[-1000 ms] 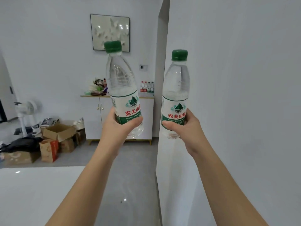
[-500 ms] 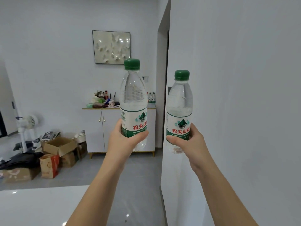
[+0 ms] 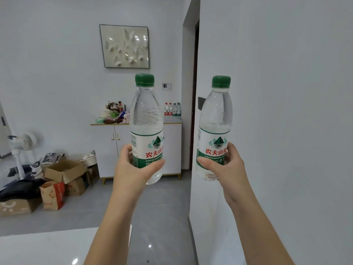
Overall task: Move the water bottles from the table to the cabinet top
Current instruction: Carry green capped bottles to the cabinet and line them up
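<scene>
Low, left fingers (image 3: 125, 153) wrap left bottle (image 3: 146, 119); right fingers (image 3: 232, 153), right bottle (image 3: 215, 119).

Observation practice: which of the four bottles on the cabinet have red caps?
The leftmost small clear plastic bottle and its neighbour; the right pair has green caps.

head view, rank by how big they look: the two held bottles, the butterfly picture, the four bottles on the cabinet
1. left-hand bottle and right-hand bottle: alike, tied; nearness to the camera inflates them
2. butterfly picture
3. four bottles on the cabinet, smallest
</scene>
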`<state>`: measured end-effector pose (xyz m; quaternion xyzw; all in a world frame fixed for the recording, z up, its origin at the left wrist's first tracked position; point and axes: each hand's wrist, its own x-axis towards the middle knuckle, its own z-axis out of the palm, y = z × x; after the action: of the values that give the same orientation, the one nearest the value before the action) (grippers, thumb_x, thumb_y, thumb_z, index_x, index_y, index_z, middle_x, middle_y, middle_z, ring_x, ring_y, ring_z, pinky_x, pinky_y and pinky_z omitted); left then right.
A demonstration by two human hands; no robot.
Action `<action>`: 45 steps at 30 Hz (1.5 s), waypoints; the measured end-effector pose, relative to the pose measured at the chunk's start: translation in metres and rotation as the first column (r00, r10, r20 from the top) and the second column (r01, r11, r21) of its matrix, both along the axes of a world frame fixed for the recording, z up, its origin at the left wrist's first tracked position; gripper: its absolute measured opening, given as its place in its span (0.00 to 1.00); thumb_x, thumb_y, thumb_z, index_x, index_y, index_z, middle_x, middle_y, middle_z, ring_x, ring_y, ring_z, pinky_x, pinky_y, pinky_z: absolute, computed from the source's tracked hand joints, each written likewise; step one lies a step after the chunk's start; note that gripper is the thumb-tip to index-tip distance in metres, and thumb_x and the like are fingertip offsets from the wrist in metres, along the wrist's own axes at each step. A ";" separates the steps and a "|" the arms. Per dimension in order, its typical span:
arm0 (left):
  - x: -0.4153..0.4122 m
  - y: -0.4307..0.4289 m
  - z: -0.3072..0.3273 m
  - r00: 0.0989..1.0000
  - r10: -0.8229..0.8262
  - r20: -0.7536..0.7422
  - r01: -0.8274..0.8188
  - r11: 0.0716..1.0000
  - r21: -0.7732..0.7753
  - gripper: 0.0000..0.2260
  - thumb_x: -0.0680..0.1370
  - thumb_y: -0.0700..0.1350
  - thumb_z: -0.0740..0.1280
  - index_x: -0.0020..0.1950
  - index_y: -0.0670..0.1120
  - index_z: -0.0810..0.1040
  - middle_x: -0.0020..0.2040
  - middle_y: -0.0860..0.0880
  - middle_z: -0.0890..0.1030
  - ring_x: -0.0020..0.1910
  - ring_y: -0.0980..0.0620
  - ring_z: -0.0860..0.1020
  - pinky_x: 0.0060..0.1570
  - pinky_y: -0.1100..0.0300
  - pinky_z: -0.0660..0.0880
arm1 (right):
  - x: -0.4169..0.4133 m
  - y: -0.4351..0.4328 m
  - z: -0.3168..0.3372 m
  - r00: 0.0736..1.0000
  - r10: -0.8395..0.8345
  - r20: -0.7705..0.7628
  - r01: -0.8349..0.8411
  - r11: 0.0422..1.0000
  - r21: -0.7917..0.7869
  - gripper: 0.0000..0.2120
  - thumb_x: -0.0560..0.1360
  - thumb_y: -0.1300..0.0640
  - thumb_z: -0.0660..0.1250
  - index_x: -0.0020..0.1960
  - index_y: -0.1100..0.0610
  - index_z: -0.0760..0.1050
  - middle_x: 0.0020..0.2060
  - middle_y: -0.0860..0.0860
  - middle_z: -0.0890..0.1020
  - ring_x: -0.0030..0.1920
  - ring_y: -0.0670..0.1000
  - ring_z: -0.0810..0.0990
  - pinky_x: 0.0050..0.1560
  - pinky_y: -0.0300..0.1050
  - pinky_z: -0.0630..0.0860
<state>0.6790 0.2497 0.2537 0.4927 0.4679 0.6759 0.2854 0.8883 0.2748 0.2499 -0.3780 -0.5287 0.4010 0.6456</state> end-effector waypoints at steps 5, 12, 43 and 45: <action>0.000 0.044 -0.015 0.999 0.000 0.054 0.001 1.000 -0.018 0.22 0.66 0.36 0.78 0.55 0.49 0.77 0.48 0.53 0.84 0.44 0.59 0.83 0.41 0.63 0.76 | -0.011 0.049 -0.021 0.999 0.000 -0.046 -0.002 0.999 -0.044 0.25 0.68 0.67 0.77 0.61 0.51 0.76 0.51 0.46 0.85 0.50 0.48 0.85 0.49 0.46 0.81; 0.004 0.126 -0.022 0.994 0.036 0.102 -0.035 0.999 -0.018 0.20 0.66 0.34 0.78 0.52 0.50 0.78 0.44 0.55 0.85 0.43 0.58 0.83 0.39 0.65 0.75 | -0.024 0.142 -0.023 0.997 0.043 -0.062 -0.046 0.998 -0.046 0.24 0.68 0.68 0.76 0.59 0.51 0.76 0.49 0.45 0.85 0.46 0.42 0.85 0.41 0.36 0.80; -0.083 0.509 -0.024 0.980 0.013 0.198 -0.014 1.000 0.002 0.20 0.67 0.34 0.77 0.53 0.53 0.79 0.45 0.56 0.85 0.44 0.60 0.83 0.37 0.69 0.77 | -0.121 0.515 -0.029 1.000 0.006 -0.013 -0.006 1.000 -0.001 0.30 0.67 0.67 0.78 0.65 0.54 0.74 0.55 0.46 0.84 0.54 0.45 0.83 0.49 0.39 0.81; -0.094 0.537 -0.017 0.981 -0.004 0.194 0.001 1.000 0.013 0.20 0.68 0.34 0.77 0.54 0.51 0.79 0.46 0.55 0.85 0.44 0.60 0.83 0.37 0.70 0.77 | -0.132 0.540 -0.019 1.000 -0.006 -0.021 0.006 1.000 0.016 0.29 0.67 0.68 0.77 0.65 0.54 0.74 0.54 0.46 0.84 0.53 0.43 0.84 0.48 0.37 0.81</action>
<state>0.5853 0.7866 0.2367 0.4270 0.4328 0.7234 0.3273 0.7560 0.8151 0.2306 -0.3701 -0.5239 0.3987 0.6555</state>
